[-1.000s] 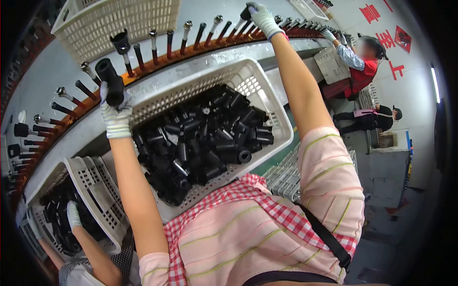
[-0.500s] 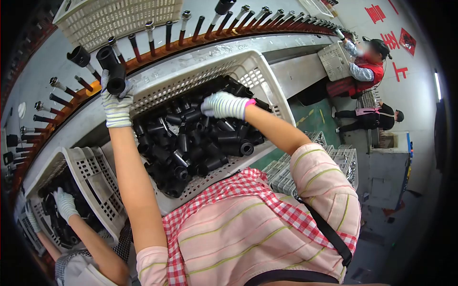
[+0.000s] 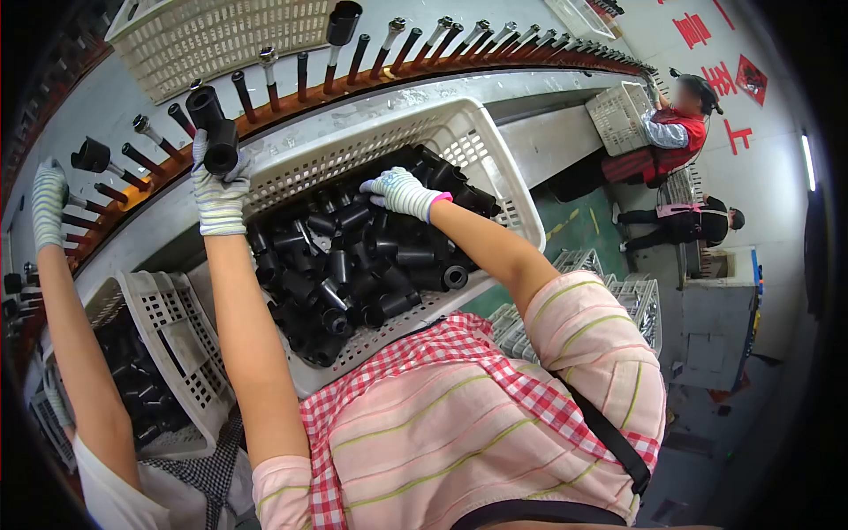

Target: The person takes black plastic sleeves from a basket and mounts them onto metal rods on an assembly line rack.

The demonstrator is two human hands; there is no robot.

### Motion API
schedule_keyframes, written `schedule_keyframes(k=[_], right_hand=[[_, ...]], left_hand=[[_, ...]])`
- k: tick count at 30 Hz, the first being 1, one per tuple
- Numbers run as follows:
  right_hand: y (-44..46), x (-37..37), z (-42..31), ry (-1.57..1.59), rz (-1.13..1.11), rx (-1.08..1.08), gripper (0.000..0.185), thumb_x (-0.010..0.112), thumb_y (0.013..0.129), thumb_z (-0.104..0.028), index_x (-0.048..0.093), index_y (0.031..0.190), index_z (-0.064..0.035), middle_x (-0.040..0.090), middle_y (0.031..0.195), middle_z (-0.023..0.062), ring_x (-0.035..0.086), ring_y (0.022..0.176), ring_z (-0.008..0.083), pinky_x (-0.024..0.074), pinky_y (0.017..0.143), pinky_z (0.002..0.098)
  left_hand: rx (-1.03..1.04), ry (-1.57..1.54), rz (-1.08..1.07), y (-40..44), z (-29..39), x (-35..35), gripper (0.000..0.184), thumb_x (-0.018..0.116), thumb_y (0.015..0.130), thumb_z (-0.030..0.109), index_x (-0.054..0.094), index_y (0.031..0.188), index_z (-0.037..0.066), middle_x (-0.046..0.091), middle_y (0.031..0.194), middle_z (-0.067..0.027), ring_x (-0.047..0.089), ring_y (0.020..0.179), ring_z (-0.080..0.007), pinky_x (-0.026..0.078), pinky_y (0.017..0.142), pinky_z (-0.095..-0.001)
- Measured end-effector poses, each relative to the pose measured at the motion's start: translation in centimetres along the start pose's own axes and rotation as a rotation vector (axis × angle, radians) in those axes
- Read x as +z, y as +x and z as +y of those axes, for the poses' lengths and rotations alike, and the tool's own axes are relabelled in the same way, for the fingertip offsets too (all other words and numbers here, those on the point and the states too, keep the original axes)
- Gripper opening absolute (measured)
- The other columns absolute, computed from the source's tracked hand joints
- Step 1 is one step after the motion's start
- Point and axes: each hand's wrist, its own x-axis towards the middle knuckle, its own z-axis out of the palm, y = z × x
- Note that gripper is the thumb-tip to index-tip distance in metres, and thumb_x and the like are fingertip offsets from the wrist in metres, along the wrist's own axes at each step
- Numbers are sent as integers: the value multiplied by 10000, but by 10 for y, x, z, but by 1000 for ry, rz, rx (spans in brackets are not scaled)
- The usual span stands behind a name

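Note:
My left hand (image 3: 221,196), in a striped work glove, is raised between the crate and the rack, its fingers wrapped round black tubular sleeves (image 3: 222,157). Two round openings show, one above the other; whether they are separate pieces I cannot tell. My right hand (image 3: 406,193), gloved alike with a pink cuff, is down in the white plastic crate (image 3: 508,163) at its far side. Its fingers are curled onto the heap of black sleeves (image 3: 353,216), and what they grip is hidden. A few shiny metal parts show in the heap.
Behind the crate, a curved conveyor rail (image 3: 291,113) carries upright rods, some with black or metal tops. A co-worker's gloved hand (image 3: 50,203) is at the rail on the left, above another crate (image 3: 185,353). A beige crate (image 3: 230,53) stands beyond. Other people work at right.
My right hand has shifted slightly left and up over the heap. My left hand keeps its hold. The rods on the rail have moved along, and the co-worker's hand has gone from the crate to the rail.

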Motion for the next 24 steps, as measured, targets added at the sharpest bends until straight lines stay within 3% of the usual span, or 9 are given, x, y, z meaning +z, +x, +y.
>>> schedule_keyframes(k=[1,3,5,9,12,16,19,24], right_hand=[[1,-2,3,1,1,-3,329,575,827,-258,579,1137,-148,653,933,111,597,926,307,436,879,412],[2,-11,9,277,242,99,281,556,839,-251,599,1097,-148,651,953,131,614,911,303,466,832,408],[6,-23,24,178,237,117,266,525,853,-267,608,1079,-155,653,941,144,619,901,316,486,791,407],[-7,-46,35,69,-4,175,242,518,854,-243,634,1040,-139,654,973,129,604,949,320,471,840,401],[-13,-53,39,118,-348,276,360,560,814,-281,619,1139,-137,645,1050,136,599,998,308,460,873,389],[-7,-18,48,237,-330,194,456,611,787,-301,585,1181,-73,615,1131,144,567,1065,310,439,912,377],[3,-5,36,550,-261,204,564,638,760,-369,553,1214,-44,586,1179,170,543,1099,328,418,946,364],[24,8,18,375,-120,263,615,653,742,-387,525,1238,-48,570,1183,199,527,1117,348,414,952,392]], left_hand=[[-12,-3,-21,-3,-1,2,286,625,846,287,514,937,41,479,645,-66,301,347,-154,265,308,-224],[-20,-11,-40,-6,0,2,287,631,842,289,516,937,43,478,638,-63,302,347,-152,267,309,-223],[-40,16,-34,-4,0,0,304,651,828,298,526,929,41,481,630,-56,305,347,-145,272,313,-219],[-28,17,21,-2,0,5,310,663,820,308,535,905,39,488,624,-52,304,345,-138,270,315,-218],[2,45,56,0,0,2,300,665,820,309,546,890,43,498,631,-54,313,350,-137,271,319,-219],[3,44,57,-3,-1,5,289,663,822,303,550,891,46,511,641,-57,333,363,-136,266,320,-218],[1,25,57,-1,-2,0,295,658,824,306,555,907,42,537,675,-60,350,375,-142,274,328,-219],[39,63,8,-4,-2,1,293,652,824,304,577,928,41,561,728,-64,364,383,-145,295,342,-218]])
